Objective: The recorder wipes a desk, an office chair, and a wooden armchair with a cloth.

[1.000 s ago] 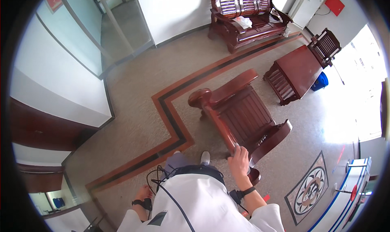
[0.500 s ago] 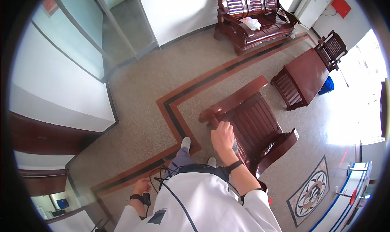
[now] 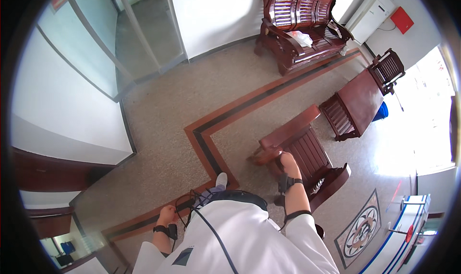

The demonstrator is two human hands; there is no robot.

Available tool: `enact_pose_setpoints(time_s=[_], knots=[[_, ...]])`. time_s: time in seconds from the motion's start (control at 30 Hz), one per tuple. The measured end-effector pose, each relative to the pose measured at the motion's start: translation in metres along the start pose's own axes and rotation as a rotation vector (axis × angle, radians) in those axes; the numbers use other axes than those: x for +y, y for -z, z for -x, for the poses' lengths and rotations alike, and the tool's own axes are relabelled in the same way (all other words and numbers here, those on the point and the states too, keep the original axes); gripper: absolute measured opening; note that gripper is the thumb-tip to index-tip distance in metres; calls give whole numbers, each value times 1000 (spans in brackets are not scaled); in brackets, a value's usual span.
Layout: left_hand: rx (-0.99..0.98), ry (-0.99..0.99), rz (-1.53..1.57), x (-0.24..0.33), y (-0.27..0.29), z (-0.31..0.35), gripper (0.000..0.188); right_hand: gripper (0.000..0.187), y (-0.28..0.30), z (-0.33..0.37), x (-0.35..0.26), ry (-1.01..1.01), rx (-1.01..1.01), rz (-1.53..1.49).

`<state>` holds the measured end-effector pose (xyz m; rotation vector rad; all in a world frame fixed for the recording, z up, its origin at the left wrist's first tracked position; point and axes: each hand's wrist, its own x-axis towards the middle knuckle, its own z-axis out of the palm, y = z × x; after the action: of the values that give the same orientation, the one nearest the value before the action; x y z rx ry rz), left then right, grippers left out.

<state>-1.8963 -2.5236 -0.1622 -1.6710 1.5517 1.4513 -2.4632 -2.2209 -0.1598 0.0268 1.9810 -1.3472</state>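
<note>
A dark red-brown wooden armchair (image 3: 307,151) with a slatted seat stands in front of me, to the right. My right hand (image 3: 289,165) is closed round the near end of its frame, beside the left armrest (image 3: 290,126). The fingertips are partly hidden behind the wrist and the wood. Down at my left side hangs my left hand (image 3: 167,215), fingers curled in, with nothing visible in it. A loose bundle of black cables (image 3: 194,199) runs close to that hand and over my white top.
Beyond the armchair are a low wooden table (image 3: 356,101), a smaller chair (image 3: 387,70) and a blue bucket (image 3: 381,111). A wooden bench (image 3: 300,26) with a white bag stands against the far wall. Glass panels (image 3: 139,29) line the left. My shoe (image 3: 221,180) is near the floor's dark stripe.
My right hand has moved to the right, and the armchair's near end has shifted right with it, turning slightly. My left hand stays low, its fingers now more curled.
</note>
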Motion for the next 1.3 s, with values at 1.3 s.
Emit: enact_pose_setpoints(time_s=[1.3], knots=[[65, 44, 309, -28, 7, -13, 29, 16, -73, 54, -129, 623, 31, 1297]])
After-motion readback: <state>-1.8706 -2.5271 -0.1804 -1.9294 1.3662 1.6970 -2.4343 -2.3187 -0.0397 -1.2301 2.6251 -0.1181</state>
